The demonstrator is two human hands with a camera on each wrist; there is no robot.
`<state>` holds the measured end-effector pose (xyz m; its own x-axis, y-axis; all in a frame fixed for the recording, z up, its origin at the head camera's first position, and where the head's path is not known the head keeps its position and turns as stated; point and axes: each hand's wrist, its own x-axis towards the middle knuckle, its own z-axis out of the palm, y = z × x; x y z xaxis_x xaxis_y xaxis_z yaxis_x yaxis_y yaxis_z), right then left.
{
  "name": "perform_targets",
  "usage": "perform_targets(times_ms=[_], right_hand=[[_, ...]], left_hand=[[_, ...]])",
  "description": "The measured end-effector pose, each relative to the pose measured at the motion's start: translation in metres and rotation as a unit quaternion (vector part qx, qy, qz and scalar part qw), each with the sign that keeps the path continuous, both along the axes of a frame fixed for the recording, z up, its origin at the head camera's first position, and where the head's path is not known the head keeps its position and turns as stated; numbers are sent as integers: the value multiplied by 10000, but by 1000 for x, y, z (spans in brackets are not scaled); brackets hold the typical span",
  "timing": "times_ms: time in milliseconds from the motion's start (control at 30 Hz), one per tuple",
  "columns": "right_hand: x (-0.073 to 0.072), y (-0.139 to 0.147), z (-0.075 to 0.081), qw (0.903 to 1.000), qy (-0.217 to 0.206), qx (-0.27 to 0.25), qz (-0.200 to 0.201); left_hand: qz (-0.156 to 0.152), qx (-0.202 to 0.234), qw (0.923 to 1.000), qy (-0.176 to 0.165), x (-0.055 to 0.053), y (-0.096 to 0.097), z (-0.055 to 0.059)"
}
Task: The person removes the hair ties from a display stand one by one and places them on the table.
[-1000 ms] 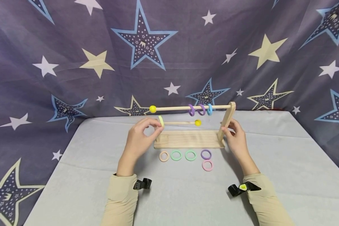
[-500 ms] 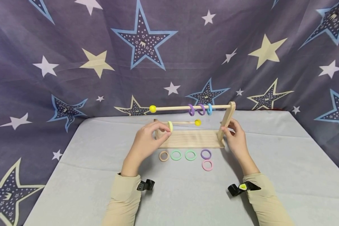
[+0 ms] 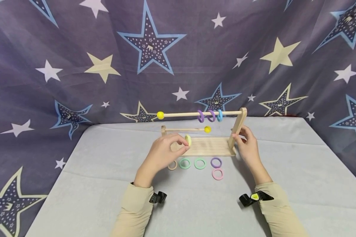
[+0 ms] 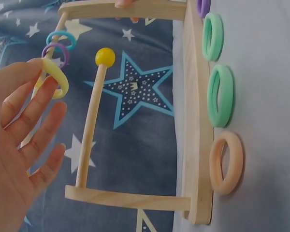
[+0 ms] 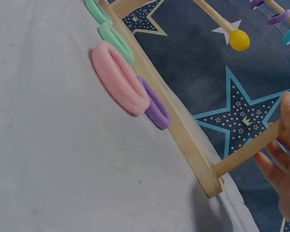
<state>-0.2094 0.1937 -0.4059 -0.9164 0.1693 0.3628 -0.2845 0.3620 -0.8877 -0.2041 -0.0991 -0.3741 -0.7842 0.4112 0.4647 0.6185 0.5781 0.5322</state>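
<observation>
Between thumb and forefinger, my left hand [image 3: 167, 149] pinches a pale yellow ring [image 3: 188, 140], held upright in front of the wooden rack's base board [image 3: 210, 146]. In the left wrist view the same yellow ring [image 4: 55, 79] shows between the fingertips, the other fingers spread. My right hand [image 3: 247, 143] holds the rack's tall right post [image 3: 238, 126], thumb in front and fingers behind. Two purple rings [image 3: 200, 116] and a blue ring [image 3: 220, 115] hang on the upper rod [image 3: 181, 114]. The shorter lower rod [image 3: 185, 129] is bare and ends in a yellow ball [image 3: 207, 129].
On the grey cloth before the rack lie a peach ring [image 4: 226, 163], two green rings [image 3: 200, 163], a purple ring [image 3: 216, 162] and a pink ring [image 3: 218, 174]. A star-patterned curtain [image 3: 178, 59] hangs behind the table.
My left hand has moved right and down with the yellow ring, away from the lower rod's left end to in front of the base. The right hand stays on the post.
</observation>
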Motion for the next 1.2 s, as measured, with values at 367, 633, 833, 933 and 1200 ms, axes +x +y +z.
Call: perform_targets(times_ms=[367,633,833,933,1200], right_hand=[[-1,1,-3,10000,6,15,6],[-1,1,-5,9998,178,76,12],[-2,1,-5,9997,233,51,37],[-2,1,-6,9998,194,62,30],[-1,1,-3,9998,154,82,15]], left_hand=[[-199,-221,9994,-149,4,12,-5],[-550,-301,9980,-7,4,19,-10],[-654,-408,9970,-24,5,22,-14],[-679,-502,9963,-150,5,23,-15],[-665,-923,9906,-754,5,27,-18]])
